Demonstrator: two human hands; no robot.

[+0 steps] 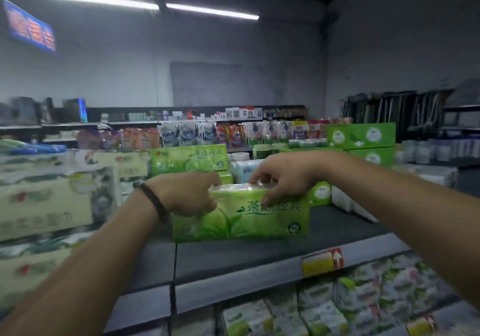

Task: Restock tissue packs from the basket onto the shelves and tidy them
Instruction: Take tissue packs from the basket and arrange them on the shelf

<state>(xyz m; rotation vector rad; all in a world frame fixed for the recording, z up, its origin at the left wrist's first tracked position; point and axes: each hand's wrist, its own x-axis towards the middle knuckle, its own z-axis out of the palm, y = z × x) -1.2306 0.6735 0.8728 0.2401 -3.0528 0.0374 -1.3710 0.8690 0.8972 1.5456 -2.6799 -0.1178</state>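
A green tissue pack (241,218) with leaf print stands on the dark top shelf (233,255), just in front of me. My left hand (187,195) grips its upper left corner. My right hand (280,177) curls over its top edge from the right, fingers on the clear wrap. Behind it stands another green tissue pack (189,161) of the same kind. The basket is out of view.
Pale boxed tissue packs (46,200) are stacked at the left. Green cartons (361,135) sit at the back right. The lower shelf (337,307) holds several flowered packs. A yellow and red price tag (322,261) hangs on the shelf edge. Bare shelf lies right of the held pack.
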